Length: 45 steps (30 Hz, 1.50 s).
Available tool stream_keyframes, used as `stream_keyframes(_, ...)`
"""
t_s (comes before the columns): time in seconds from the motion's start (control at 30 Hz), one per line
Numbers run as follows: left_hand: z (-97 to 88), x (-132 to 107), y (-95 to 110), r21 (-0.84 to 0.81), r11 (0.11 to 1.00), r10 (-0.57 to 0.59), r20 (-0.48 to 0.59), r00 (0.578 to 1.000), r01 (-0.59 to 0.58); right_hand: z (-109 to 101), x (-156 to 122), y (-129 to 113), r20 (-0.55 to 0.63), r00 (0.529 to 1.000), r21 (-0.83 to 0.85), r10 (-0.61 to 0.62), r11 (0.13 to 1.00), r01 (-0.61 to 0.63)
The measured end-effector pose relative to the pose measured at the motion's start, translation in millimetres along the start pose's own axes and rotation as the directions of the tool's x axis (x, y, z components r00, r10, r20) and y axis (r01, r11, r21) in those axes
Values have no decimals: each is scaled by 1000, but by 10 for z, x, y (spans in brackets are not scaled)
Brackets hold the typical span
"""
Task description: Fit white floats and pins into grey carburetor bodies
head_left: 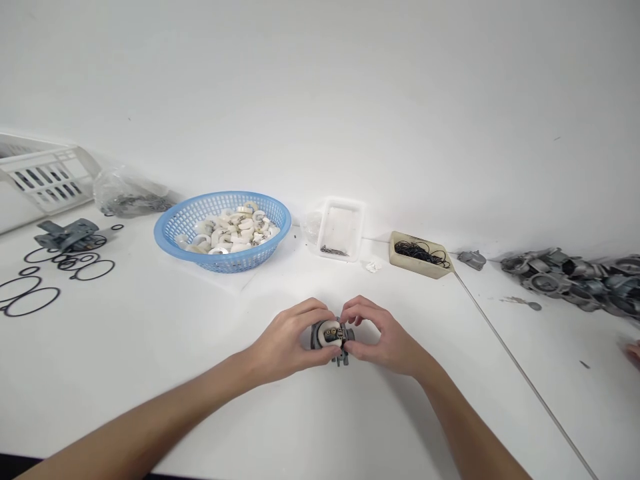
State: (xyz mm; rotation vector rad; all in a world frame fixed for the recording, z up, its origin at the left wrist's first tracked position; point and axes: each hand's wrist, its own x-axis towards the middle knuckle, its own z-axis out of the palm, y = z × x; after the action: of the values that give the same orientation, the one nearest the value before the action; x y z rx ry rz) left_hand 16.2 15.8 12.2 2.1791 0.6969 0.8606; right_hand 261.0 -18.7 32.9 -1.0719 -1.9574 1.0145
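Note:
A small grey metal part (332, 337) with a white ring set in its top sits just above the white table (150, 360), gripped from both sides. My left hand (287, 340) is closed round its left side, thumb and fingers curled on it. My right hand (383, 337) pinches its right side with bent fingertips. Both forearms reach in from the bottom edge. The lower portion of the part is hidden between the hands.
A blue basket (223, 230) of white rings stands behind the hands. Right of it are a white tray (341, 229) with small pins, a beige tray (421, 255) of black O-rings and a pile of grey castings (575, 280). Black O-rings (35, 293) lie far left. Another person's fingertips (634, 351) show at the right edge.

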Motion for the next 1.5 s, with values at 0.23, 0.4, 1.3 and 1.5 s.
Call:
stream_keyframes(0.23, -26, 12, 20, -22, 1000, 3, 16, 1000, -3, -5, 27, 50, -19, 999, 110, 43, 993, -41)
stream_keyframes(0.4, -18, 7, 11, -23, 1000, -2, 15, 1000, 2, 6, 26, 49, -29, 999, 98, 35, 995, -32)
stream_keyframes(1.3, -17, 14, 18, -14, 1000, 6, 4, 1000, -5, -20, 0, -15, -8, 1000, -10, 21, 1000, -21)
stream_keyframes(1.5, -26, 14, 44, -8, 1000, -4, 10, 1000, 4, -21, -1, -15, -6, 1000, -16, 14, 1000, -15)
